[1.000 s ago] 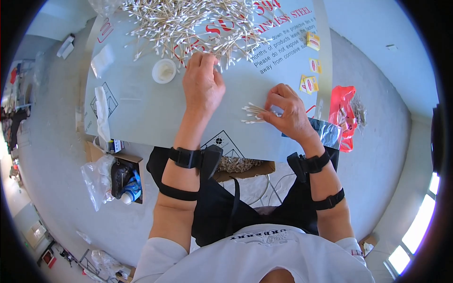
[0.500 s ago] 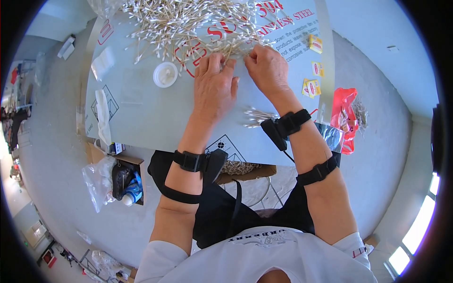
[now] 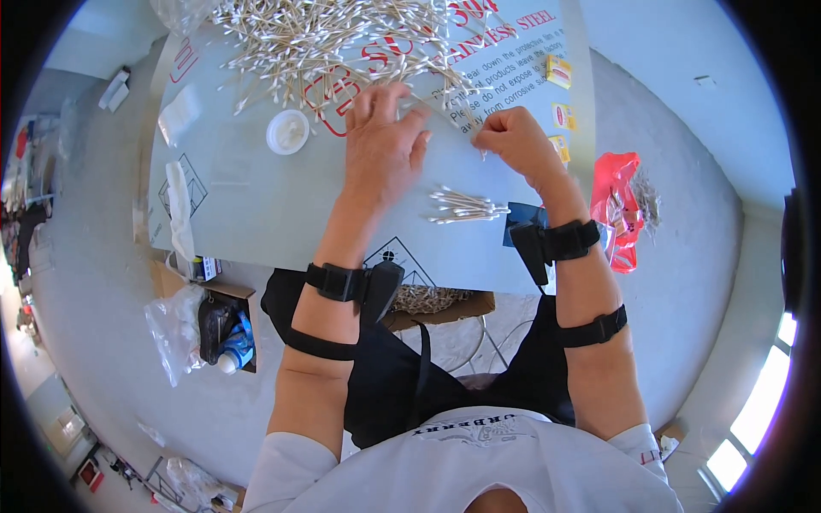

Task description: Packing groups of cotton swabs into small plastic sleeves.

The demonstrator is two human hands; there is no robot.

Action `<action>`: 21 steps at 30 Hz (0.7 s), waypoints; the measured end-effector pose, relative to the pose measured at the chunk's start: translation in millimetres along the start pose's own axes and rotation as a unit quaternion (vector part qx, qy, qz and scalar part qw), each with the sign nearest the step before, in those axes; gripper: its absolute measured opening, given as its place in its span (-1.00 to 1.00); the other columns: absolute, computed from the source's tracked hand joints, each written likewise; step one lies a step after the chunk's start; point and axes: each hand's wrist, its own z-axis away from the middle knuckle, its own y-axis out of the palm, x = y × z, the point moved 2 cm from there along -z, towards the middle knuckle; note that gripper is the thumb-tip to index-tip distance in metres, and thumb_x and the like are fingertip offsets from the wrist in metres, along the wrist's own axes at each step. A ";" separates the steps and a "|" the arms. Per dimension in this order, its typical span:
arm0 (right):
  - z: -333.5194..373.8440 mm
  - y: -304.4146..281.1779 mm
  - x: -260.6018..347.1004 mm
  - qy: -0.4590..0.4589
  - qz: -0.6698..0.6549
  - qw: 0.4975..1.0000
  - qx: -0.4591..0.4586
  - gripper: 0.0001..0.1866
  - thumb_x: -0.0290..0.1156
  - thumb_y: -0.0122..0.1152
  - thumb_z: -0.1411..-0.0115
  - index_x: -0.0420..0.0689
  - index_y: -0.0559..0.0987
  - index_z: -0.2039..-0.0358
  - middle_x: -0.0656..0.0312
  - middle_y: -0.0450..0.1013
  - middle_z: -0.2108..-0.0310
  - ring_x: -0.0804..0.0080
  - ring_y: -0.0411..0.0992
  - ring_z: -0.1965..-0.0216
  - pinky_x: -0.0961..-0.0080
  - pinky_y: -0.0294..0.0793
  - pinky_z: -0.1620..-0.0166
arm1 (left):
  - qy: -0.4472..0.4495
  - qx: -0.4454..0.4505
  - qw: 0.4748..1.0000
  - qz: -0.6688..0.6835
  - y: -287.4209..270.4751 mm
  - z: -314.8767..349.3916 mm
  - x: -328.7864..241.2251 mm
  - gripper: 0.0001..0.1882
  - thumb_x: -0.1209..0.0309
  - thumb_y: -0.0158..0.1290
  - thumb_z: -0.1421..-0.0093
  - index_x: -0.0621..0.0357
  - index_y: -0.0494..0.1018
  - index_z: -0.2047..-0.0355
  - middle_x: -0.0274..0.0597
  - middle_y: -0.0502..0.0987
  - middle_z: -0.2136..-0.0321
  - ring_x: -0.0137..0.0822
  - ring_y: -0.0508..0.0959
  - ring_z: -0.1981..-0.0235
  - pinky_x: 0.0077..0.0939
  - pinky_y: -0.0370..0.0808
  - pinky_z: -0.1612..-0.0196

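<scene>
A big heap of cotton swabs (image 3: 308, 38) spreads over the far part of the table. My left hand (image 3: 380, 150) is at its near edge, fingers bent but apart, and I see nothing held in it. To the right, my right hand (image 3: 519, 147) is closed in a pinch on a cotton swab, whose white tip shows just below the fingers; whether it holds more than one cannot be told. Nearer to me, a small bundle of cotton swabs (image 3: 466, 206) lies sideways on the table. Left of my left hand sits a round white lid-like dish (image 3: 287, 132) with something whitish inside.
Yellow packets (image 3: 558, 72) line the table's (image 3: 282, 218) right side. A white strip (image 3: 180, 209) and a clear packet (image 3: 179, 114) lie at left. Beyond the right edge hangs a red plastic bag (image 3: 616, 205). Below stand a box with a blue bottle (image 3: 235, 346) and a cardboard box (image 3: 445, 315).
My right hand has moved right and toward me, away from the heap, with a cotton swab in its pinch. My left hand stays near the heap, its fingers more spread.
</scene>
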 end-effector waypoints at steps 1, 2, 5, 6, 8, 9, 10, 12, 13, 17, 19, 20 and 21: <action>4.3 1.7 -0.6 -0.031 0.053 0.997 -0.042 -0.83 -0.40 0.24 0.06 -0.27 0.61 0.56 0.18 0.42 0.68 0.34 0.33 0.65 0.43 0.31 0.52 | 0.001 0.001 1.000 0.000 1.5 1.3 -3.6 -0.46 0.37 0.23 0.01 -0.01 0.45 -0.05 -0.19 0.33 -0.03 -0.03 0.28 -0.05 -0.12 0.24 -0.10; 9.4 2.9 -0.9 -0.062 0.106 0.989 -0.083 -0.84 -0.40 0.20 0.08 -0.25 0.62 0.58 0.03 0.47 0.68 0.15 0.41 0.64 0.31 0.39 0.49 | 0.000 0.014 1.000 -0.011 4.4 2.8 -8.7 -0.50 0.40 0.22 0.02 0.01 0.46 0.00 -0.20 0.34 -0.03 -0.04 0.27 -0.07 -0.13 0.23 -0.10; 26.1 5.6 2.2 -0.117 0.114 0.981 -0.109 -0.84 -0.39 0.19 0.04 -0.23 0.56 0.61 0.03 0.48 0.59 0.02 0.45 0.51 0.19 0.44 0.40 | -0.025 0.009 0.999 -0.036 8.7 3.4 -12.6 -0.56 0.42 0.20 0.00 0.02 0.49 0.04 -0.22 0.34 -0.03 -0.05 0.26 -0.09 -0.14 0.21 -0.13; 33.5 6.5 -0.1 -0.115 0.113 0.981 -0.109 -0.84 -0.39 0.19 0.04 -0.23 0.56 0.61 0.03 0.48 0.59 0.02 0.45 0.51 0.19 0.44 0.40 | -0.049 -0.006 0.998 -0.049 8.2 3.3 -13.6 -0.58 0.41 0.17 -0.03 0.01 0.50 0.04 -0.23 0.34 -0.04 -0.04 0.26 -0.09 -0.14 0.20 -0.15; 46.0 11.5 -1.5 -0.199 0.221 0.952 -0.076 -0.85 -0.38 0.20 -0.02 -0.20 0.52 0.55 0.08 0.43 0.52 0.04 0.45 0.42 0.17 0.45 0.33 | -0.036 -0.023 0.999 -0.018 3.5 2.1 -10.6 -0.58 0.43 0.15 -0.04 0.01 0.49 0.02 -0.21 0.35 -0.05 -0.04 0.27 -0.09 -0.14 0.20 -0.17; 49.0 11.1 -2.2 -0.197 0.218 0.953 -0.077 -0.85 -0.38 0.20 -0.02 -0.20 0.52 0.55 0.08 0.43 0.52 0.04 0.45 0.42 0.17 0.45 0.33 | -0.023 -0.042 0.999 0.014 0.1 2.4 -9.2 -0.57 0.44 0.13 -0.06 0.01 0.48 0.01 -0.19 0.36 -0.05 -0.04 0.29 -0.08 -0.14 0.19 -0.18; 52.6 11.6 -0.4 -0.228 0.246 0.940 -0.069 -0.87 -0.39 0.21 -0.03 -0.18 0.50 0.51 0.09 0.40 0.47 0.05 0.45 0.38 0.17 0.44 0.30 | -0.021 -0.039 0.999 0.014 -1.9 5.7 -7.1 -0.57 0.44 0.13 -0.06 0.01 0.48 0.01 -0.19 0.36 -0.05 -0.04 0.29 -0.08 -0.14 0.19 -0.18; 58.5 9.9 0.6 -0.256 0.270 0.926 -0.063 -0.88 -0.41 0.22 -0.04 -0.16 0.49 0.47 0.10 0.37 0.43 0.05 0.45 0.34 0.17 0.44 0.27 | 0.072 0.038 0.993 0.090 -3.2 11.3 -9.6 -0.52 0.44 0.11 -0.07 0.06 0.42 -0.05 -0.14 0.35 -0.10 -0.03 0.30 -0.13 -0.15 0.19 -0.20; 60.4 8.4 0.9 -0.278 0.259 0.924 -0.048 -0.88 -0.44 0.24 -0.01 -0.16 0.48 0.46 0.10 0.36 0.41 0.05 0.44 0.33 0.18 0.45 0.28 | 0.074 0.042 0.992 0.090 -3.0 15.2 -16.1 -0.52 0.44 0.11 -0.07 0.06 0.42 -0.05 -0.14 0.35 -0.10 -0.03 0.30 -0.13 -0.15 0.19 -0.20; 71.9 5.0 -8.6 -0.316 0.181 0.930 -0.056 -0.84 -0.56 0.28 0.06 -0.18 0.47 0.46 0.11 0.37 0.38 0.04 0.44 0.31 0.22 0.45 0.28 | 0.062 0.153 0.982 0.092 -3.0 39.4 -55.2 -0.40 0.26 0.13 -0.11 0.17 0.31 -0.15 -0.09 0.26 -0.23 -0.07 0.21 -0.27 -0.09 0.10 -0.28; 79.6 6.1 -22.9 -0.301 0.126 0.939 -0.103 -0.84 -0.58 0.28 0.06 -0.19 0.48 0.44 0.11 0.38 0.37 0.10 0.44 0.32 0.29 0.45 0.29 | 0.028 0.191 0.981 -0.005 1.0 55.8 -69.9 -0.28 0.14 0.12 -0.13 0.14 0.20 -0.25 -0.07 0.15 -0.30 -0.07 0.12 -0.33 -0.03 0.01 -0.34; 84.2 4.8 -30.4 -0.284 0.076 0.944 -0.149 -0.84 -0.60 0.27 0.05 -0.21 0.49 0.43 0.12 0.39 0.36 0.15 0.45 0.34 0.35 0.45 0.30 | 0.033 0.193 0.981 -0.007 0.6 62.2 -78.7 -0.28 0.14 0.12 -0.13 0.14 0.20 -0.25 -0.07 0.15 -0.30 -0.07 0.12 -0.33 -0.03 0.01 -0.34; 91.4 6.9 -32.2 -0.284 0.073 0.944 -0.153 -0.84 -0.60 0.27 0.05 -0.21 0.49 0.43 0.12 0.39 0.36 0.15 0.45 0.34 0.35 0.45 0.30 | 0.006 0.201 0.979 -0.021 -1.4 67.6 -85.9 -0.23 0.09 0.13 -0.12 0.15 0.17 -0.27 -0.05 0.13 -0.31 -0.08 0.09 -0.35 -0.01 -0.02 -0.34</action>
